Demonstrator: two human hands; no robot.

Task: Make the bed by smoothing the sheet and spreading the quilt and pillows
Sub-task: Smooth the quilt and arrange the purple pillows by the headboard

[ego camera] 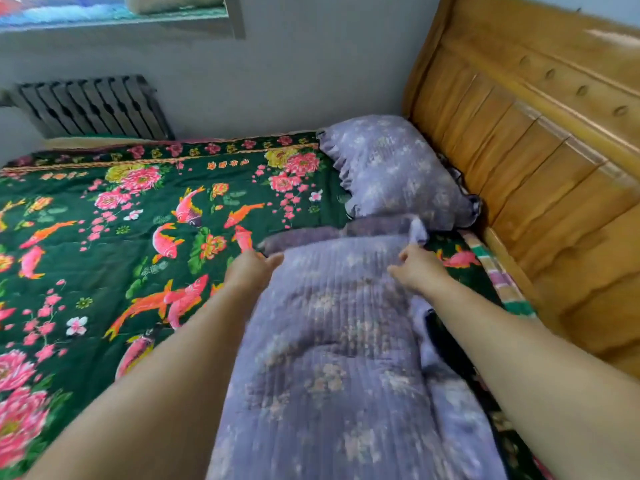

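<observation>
A dark green sheet [114,216] printed with pink flowers and orange fish covers the bed. A folded purple floral quilt [332,358] lies along the right side of the bed, between my arms. My left hand [251,268] grips the quilt's far left edge. My right hand [417,268] pinches its far right corner. A purple ruffled pillow [394,168] lies just beyond the quilt, against the headboard. The image is motion-blurred.
A wooden headboard [540,143] runs along the right. A grey wall with a dark radiator [93,105] stands behind the bed. A striped under-sheet edge [498,275] shows beside the headboard.
</observation>
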